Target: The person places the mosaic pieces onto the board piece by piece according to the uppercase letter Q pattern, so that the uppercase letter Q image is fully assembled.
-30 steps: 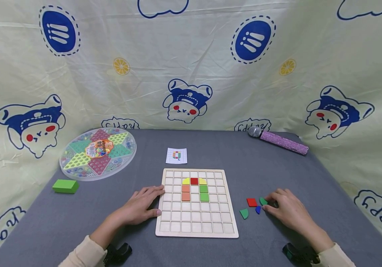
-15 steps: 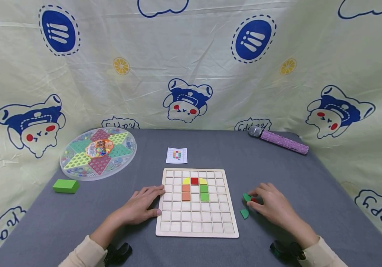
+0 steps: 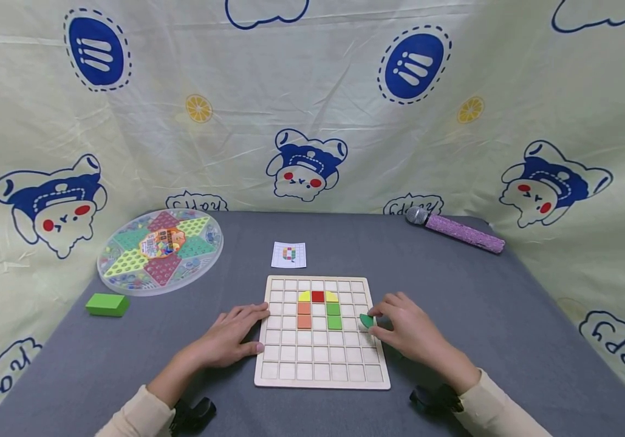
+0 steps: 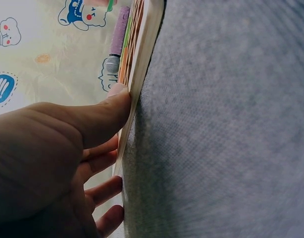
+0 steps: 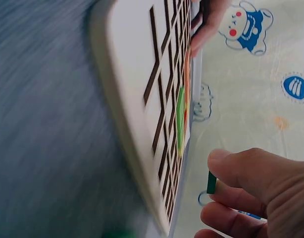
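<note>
Between thumb and fingers, my right hand [image 3: 413, 331] pinches a green curved-edge tile [image 3: 366, 320] above the right edge of the wooden grid board [image 3: 321, 355]. The right wrist view shows this tile edge-on, clear of the board. My left hand [image 3: 230, 340] touches the board's left edge, thumb and fingers extended along it. Set in the grid are a red square [image 3: 318, 297] between two yellow rounded tiles [image 3: 304, 296], orange squares [image 3: 303, 314] on the left and green squares [image 3: 334, 315] on the right. The loose tiles right of the board are hidden behind my right hand.
A small printed pattern card [image 3: 288, 255] lies beyond the board. At the back left are a round Chinese checkers set [image 3: 160, 252] and a green block [image 3: 107, 305]. A purple glittery microphone [image 3: 457, 232] lies at the back right. A patterned cloth hangs behind the table.
My right hand has picked up the green tile from the loose tiles and carried it left to the board's right edge. My left hand has stayed at the left edge.
</note>
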{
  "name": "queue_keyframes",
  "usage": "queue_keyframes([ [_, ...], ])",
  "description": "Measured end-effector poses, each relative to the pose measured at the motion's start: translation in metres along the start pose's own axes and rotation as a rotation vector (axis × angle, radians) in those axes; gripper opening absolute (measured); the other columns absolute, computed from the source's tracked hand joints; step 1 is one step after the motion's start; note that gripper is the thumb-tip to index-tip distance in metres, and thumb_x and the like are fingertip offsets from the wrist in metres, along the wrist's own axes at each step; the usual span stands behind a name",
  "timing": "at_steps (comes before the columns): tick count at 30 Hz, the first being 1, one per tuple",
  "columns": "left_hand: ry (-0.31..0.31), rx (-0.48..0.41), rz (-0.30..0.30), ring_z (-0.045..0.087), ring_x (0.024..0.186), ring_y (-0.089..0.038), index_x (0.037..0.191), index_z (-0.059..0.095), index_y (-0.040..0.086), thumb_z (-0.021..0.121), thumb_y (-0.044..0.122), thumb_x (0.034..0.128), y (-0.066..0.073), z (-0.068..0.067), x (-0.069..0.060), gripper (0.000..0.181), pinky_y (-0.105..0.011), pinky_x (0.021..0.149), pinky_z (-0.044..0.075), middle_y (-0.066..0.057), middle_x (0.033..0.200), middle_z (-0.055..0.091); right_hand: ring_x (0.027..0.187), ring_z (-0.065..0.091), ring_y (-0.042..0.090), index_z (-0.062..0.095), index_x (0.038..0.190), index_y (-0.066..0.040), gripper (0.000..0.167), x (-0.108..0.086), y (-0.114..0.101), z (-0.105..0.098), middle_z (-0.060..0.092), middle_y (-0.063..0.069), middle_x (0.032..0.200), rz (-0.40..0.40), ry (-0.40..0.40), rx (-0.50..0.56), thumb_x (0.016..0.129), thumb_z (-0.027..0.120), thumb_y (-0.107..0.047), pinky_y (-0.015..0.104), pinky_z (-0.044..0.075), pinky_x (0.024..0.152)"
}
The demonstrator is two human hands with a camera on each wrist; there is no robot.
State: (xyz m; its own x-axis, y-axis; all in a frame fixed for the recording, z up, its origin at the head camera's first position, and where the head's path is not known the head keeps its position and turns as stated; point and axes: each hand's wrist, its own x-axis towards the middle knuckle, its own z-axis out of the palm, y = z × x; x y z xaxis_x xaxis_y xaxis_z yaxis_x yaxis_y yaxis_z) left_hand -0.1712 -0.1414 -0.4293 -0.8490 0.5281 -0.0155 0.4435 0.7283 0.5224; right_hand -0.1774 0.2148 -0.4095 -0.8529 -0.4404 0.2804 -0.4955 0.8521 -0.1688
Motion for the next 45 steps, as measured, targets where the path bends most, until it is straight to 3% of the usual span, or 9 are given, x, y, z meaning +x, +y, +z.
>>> queue_keyframes([
  [15, -0.017, -0.002, -0.016, 0.033, 0.136, -0.032, 0.141, 0.041, 0.010, 0.064, 0.029, 0.0890, 0.000, 0.000, 0.001, 0.060, -0.059, 0.100, 0.026, -0.007, 0.151, 0.036, 0.081, 0.047, 0.009, 0.073, 0.093, -0.017, 0.023, 0.031, -0.043, 0.016, 0.060, -0.006, 0.086, -0.167, -0.029, 0.005, 0.074, 0.078, -0.030, 0.024, 0.042, 0.070],
  [29, -0.015, 0.001, -0.024, 0.034, 0.135, -0.032, 0.141, 0.042, 0.010, 0.064, 0.030, 0.0889, 0.001, 0.002, 0.000, 0.060, -0.058, 0.099, 0.027, -0.008, 0.151, 0.036, 0.077, 0.046, 0.009, 0.073, 0.088, -0.018, 0.019, 0.043, -0.068, 0.031, 0.062, -0.007, 0.083, -0.338, -0.021, 0.013, 0.072, 0.080, -0.027, 0.021, 0.039, 0.068],
  [39, -0.012, 0.009, -0.036, 0.034, 0.135, -0.031, 0.141, 0.042, 0.011, 0.064, 0.030, 0.0886, 0.002, 0.001, 0.001, 0.059, -0.058, 0.099, 0.027, -0.007, 0.151, 0.036, 0.079, 0.047, 0.008, 0.073, 0.087, -0.019, 0.016, 0.045, -0.075, 0.037, 0.060, -0.008, 0.083, -0.303, -0.104, -0.005, 0.074, 0.077, -0.028, 0.023, 0.040, 0.071],
  [45, -0.007, 0.016, -0.033, 0.035, 0.135, -0.031, 0.140, 0.043, 0.011, 0.065, 0.029, 0.0883, 0.001, 0.001, 0.001, 0.059, -0.057, 0.099, 0.028, -0.007, 0.151, 0.036, 0.080, 0.049, 0.008, 0.072, 0.085, -0.020, 0.014, 0.048, -0.077, 0.039, 0.061, -0.009, 0.082, -0.303, -0.095, -0.027, 0.074, 0.076, -0.027, 0.024, 0.042, 0.074],
])
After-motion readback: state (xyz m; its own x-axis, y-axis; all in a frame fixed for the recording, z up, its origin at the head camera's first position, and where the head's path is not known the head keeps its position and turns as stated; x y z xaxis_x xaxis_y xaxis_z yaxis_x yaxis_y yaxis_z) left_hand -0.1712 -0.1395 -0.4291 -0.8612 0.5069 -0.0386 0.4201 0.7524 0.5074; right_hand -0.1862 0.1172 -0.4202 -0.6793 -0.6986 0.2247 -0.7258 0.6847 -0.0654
